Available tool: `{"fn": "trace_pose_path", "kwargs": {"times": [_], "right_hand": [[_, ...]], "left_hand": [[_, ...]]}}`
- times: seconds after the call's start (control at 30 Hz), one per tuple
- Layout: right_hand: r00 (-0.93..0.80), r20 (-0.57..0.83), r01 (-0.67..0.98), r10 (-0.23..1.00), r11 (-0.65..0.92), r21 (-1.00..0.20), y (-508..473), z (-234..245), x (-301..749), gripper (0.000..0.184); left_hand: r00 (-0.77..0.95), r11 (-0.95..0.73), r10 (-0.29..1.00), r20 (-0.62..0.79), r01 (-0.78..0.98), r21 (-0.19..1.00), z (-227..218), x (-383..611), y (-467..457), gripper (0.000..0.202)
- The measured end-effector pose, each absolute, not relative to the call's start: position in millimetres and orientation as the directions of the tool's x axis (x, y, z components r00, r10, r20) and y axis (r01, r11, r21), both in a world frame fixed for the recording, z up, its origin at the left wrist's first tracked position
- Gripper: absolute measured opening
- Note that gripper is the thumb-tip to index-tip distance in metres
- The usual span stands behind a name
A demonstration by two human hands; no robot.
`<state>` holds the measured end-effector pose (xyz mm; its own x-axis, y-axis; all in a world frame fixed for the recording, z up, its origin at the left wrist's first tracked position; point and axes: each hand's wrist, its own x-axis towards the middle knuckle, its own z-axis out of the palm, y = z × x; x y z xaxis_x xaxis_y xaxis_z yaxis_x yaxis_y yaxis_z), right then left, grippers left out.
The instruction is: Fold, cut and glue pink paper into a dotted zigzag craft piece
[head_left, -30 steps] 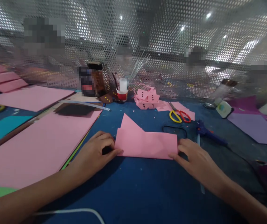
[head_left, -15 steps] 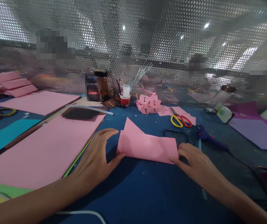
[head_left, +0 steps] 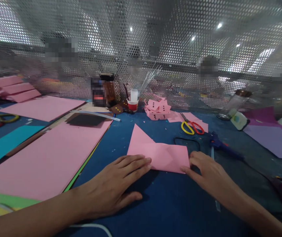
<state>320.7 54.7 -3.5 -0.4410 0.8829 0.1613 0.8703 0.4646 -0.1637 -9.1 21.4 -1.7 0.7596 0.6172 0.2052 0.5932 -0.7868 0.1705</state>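
Observation:
In the middle of the blue table lies a folded sheet of pink paper (head_left: 166, 156), with a pointed corner sticking up past its far left edge. My left hand (head_left: 123, 179) rests flat over the paper's near left part, fingers stretched out and the thumb apart on the table side. At the paper's right end, my right hand (head_left: 205, 168) pinches the edge between thumb and fingers. The left end of the fold is hidden under my left fingers.
Scissors (head_left: 192, 126) and a blue glue gun (head_left: 223, 148) lie beyond my right hand. Small pink paper boxes with black dots (head_left: 157, 110) stand farther back. Large pink sheets (head_left: 44, 158) are stacked at left. A perforated metal screen (head_left: 175, 46) rises behind the table.
My left hand has moved right and come down from the paper's left end to lie flat on it, and the left part of the fold is pressed lower. The right hand keeps its hold.

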Motion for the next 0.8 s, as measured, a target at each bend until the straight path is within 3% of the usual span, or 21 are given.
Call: {"fn": "trace_pose_path", "kwargs": {"times": [0.17,0.8], "right_hand": [[-0.459,0.206,0.856,0.864,0.493,-0.159,55.4,-6.3,322.0,0.029],[-0.413,0.164,0.885,0.896,0.438,-0.159,53.0,-6.5,320.7,0.030]], "left_hand": [[0.764,-0.793,0.609,0.213,0.582,0.182,-2.0,-10.7,20.9,0.069],[0.774,-0.778,0.625,0.102,0.608,0.154,-4.3,-12.0,20.8,0.072]]}}
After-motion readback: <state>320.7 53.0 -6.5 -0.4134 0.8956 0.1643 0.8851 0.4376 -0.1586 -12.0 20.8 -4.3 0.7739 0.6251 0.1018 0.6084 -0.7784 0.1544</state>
